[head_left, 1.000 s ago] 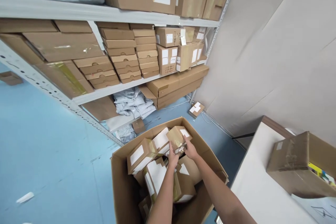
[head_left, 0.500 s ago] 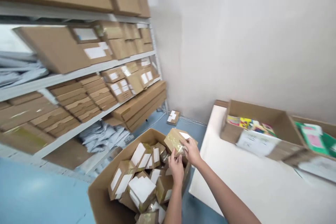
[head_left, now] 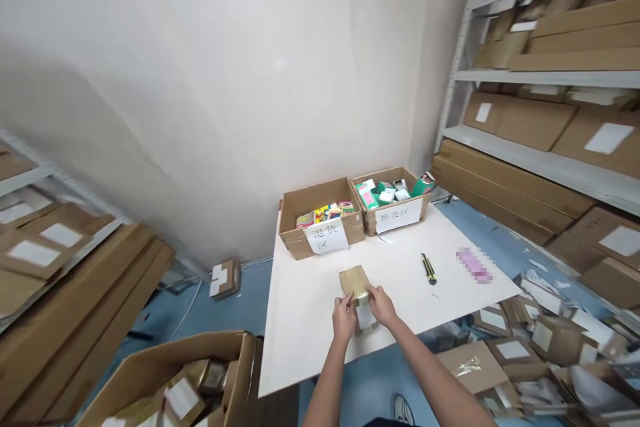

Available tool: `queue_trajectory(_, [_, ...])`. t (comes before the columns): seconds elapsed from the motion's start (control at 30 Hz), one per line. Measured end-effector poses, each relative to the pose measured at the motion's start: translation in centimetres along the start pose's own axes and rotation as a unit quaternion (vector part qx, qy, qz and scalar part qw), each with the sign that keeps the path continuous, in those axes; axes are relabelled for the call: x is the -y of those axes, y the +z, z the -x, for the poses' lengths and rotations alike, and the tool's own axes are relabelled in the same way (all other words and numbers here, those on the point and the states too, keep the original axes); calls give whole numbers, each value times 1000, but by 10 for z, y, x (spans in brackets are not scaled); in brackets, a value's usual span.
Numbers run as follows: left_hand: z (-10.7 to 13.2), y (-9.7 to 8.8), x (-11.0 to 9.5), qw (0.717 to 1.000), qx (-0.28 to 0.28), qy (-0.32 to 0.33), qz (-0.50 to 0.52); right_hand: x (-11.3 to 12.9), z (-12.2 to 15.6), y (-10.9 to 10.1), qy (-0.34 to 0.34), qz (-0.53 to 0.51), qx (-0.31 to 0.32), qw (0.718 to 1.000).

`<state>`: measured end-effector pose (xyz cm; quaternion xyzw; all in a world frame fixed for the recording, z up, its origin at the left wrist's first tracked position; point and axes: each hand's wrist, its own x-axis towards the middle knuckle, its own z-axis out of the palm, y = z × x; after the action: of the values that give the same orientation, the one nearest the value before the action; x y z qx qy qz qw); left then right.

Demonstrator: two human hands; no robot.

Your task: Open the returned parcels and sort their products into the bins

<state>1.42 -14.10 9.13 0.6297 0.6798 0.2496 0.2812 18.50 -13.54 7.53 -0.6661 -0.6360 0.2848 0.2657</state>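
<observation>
Near the middle of the lower half of the frame, a small cardboard parcel [head_left: 353,279] is held between two bare hands over the near part of a white tabletop [head_left: 300,320]; whether its underside touches the surface or hangs just above it, I cannot tell. The left hand [head_left: 344,317] grips the parcel's near left corner, fingers bent close in against it, while the right hand [head_left: 383,307] holds the near right side, thumb and fingers drawn narrow around the edge. Shiny tape crosses the top of the parcel, and a whitish patch shows below it between the hands. Behind it, at the centre of the frame, stands an open carton [head_left: 295,247] with colourful packs inside and a handwritten paper sheet [head_left: 327,237] on its front. Just to its right, a second carton [head_left: 371,222] holds green and white packs and bears a similar sheet [head_left: 399,215]. Right of centre on the tabletop lies a black and yellow cutter [head_left: 429,269], with a pixelated pink item [head_left: 474,265] beyond it to the right. At the lower left, beside the table, a large open box [head_left: 246,363] contains labelled parcels [head_left: 183,397]. Another parcel [head_left: 225,278] sits on the blue floor above that box in the frame. Cardboard parcels crowd the lower right corner, below a loaded shelf [head_left: 540,148] on the right.
</observation>
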Motion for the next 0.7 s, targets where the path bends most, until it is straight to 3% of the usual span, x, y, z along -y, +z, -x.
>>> queue_trajectory(0.07, [3,15,-15,999,10,31,-14,-27,11,-6,8,-53,-6,999])
queue_trajectory(0.17, [1,18,-25,999,25,34,-31,-45,18,-6,31,-109,10,994])
queue_trajectory(0.27, [-6,16,-21,998,35,18,-43,-52,19,3,69,-132,6,989])
queue_trajectory(0.37, [-16,17,-4,998,55,-15,-9,-57,16,13,115,-164,-12,980])
queue_trajectory(0.53, [-34,18,21,969,182,-44,159,-46,4,18,124,-318,50,939])
queue_trajectory(0.7, [-54,8,28,944,158,-39,286,-22,-27,8,71,-351,34,933])
